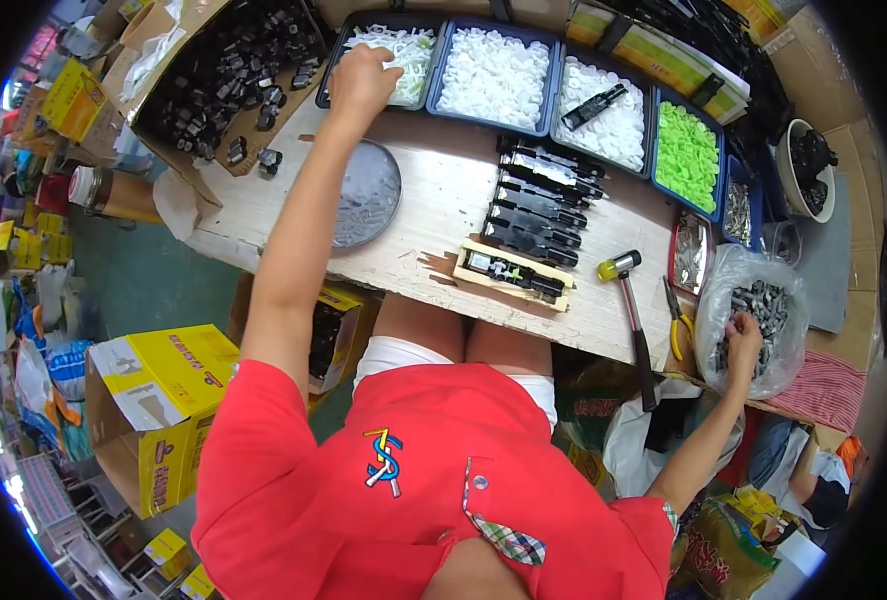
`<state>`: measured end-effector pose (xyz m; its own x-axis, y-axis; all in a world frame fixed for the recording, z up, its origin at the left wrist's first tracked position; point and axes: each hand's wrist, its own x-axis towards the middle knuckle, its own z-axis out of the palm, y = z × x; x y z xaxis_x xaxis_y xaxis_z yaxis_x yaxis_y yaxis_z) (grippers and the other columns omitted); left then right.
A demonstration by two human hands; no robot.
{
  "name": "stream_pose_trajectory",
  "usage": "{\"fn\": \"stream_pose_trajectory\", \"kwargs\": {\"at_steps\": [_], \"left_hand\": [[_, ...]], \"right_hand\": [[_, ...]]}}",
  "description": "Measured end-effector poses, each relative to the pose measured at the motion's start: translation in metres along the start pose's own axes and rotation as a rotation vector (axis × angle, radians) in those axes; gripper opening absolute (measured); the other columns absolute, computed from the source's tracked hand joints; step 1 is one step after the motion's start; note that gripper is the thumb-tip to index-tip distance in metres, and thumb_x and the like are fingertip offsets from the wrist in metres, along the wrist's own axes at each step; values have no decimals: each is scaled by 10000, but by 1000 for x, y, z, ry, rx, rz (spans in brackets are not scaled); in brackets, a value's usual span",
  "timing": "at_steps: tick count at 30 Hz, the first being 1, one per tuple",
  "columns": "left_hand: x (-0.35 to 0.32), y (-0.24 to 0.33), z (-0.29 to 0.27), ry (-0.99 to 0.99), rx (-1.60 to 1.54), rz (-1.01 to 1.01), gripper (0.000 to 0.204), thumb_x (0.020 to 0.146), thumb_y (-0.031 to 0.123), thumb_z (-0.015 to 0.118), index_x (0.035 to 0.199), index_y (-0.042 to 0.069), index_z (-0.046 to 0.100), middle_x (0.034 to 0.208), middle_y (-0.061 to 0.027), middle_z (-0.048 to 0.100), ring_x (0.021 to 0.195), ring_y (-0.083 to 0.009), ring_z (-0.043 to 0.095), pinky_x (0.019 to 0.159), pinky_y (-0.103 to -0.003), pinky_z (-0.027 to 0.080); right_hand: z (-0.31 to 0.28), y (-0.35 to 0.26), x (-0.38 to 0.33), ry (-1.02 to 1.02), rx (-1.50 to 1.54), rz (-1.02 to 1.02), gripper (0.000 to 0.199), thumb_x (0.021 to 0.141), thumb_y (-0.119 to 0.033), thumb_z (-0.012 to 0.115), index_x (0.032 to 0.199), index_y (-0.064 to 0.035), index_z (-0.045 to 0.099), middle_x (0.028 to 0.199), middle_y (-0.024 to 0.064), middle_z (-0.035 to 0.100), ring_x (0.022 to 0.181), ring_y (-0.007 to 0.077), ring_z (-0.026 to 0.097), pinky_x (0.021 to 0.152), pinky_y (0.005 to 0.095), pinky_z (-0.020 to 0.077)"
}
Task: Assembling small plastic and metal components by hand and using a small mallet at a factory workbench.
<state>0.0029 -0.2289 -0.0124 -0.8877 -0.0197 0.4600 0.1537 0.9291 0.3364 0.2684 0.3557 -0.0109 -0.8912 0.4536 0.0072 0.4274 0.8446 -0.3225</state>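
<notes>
At the far left of the workbench, my left hand [364, 84] reaches into a dark tray [332, 72] of small white and pale green plastic parts [412, 52]. Its fingers are curled down among the parts, and what they pinch is hidden. To the right, my right hand [744, 348] dips into a clear plastic bag [709, 315] of small grey parts [764, 300]. Those fingers are bent together, their hold too small to make out. Between my hands lies a wooden fixture [469, 272] holding a black assembly [514, 275], below a row of similar black assemblies [534, 215].
Blue trays of white pieces [494, 75] and green pieces [686, 155] line the back. A round grey dish [369, 190] sits near my left forearm. A hammer [632, 310] and yellow-handled pliers [680, 325] lie near the bag. A carton of black parts [234, 80] stands far left.
</notes>
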Motion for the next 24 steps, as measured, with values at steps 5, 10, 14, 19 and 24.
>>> {"fn": "stream_pose_trajectory", "kwargs": {"at_steps": [5,10,14,19,24], "left_hand": [[31,-11,19,-392,37,24,222,617,142,651,826,75,682,797,-148,647,781,-327,620,704,-401,491],[33,-25,-2,-326,-552,-127,145,695,97,701,823,32,679,694,-55,646,611,-116,580,549,-263,460],[25,-20,-15,-344,-883,-310,189,747,72,663,936,63,661,681,23,582,586,-45,486,481,-188,347],[25,-34,13,-235,-478,-46,130,654,91,681,779,56,690,707,-72,657,626,-169,610,616,-281,475],[20,-6,24,-321,-365,24,134,620,96,691,739,33,684,679,-88,647,638,-169,609,625,-282,473]], "right_hand": [[6,25,1,-2,-52,-67,170,723,-40,635,865,20,563,749,91,547,687,185,513,652,284,418],[-1,48,5,173,553,-41,120,862,-163,581,846,-45,563,743,-31,519,666,60,464,608,205,381],[-5,41,4,194,666,54,141,873,-184,571,876,-46,545,744,-29,516,657,48,451,579,198,378],[1,35,7,263,392,-87,182,899,-208,518,918,-31,552,754,-4,537,651,60,462,558,205,388],[4,11,-8,262,192,57,254,912,-229,477,1045,-35,573,788,55,575,615,100,496,500,247,419]]}}
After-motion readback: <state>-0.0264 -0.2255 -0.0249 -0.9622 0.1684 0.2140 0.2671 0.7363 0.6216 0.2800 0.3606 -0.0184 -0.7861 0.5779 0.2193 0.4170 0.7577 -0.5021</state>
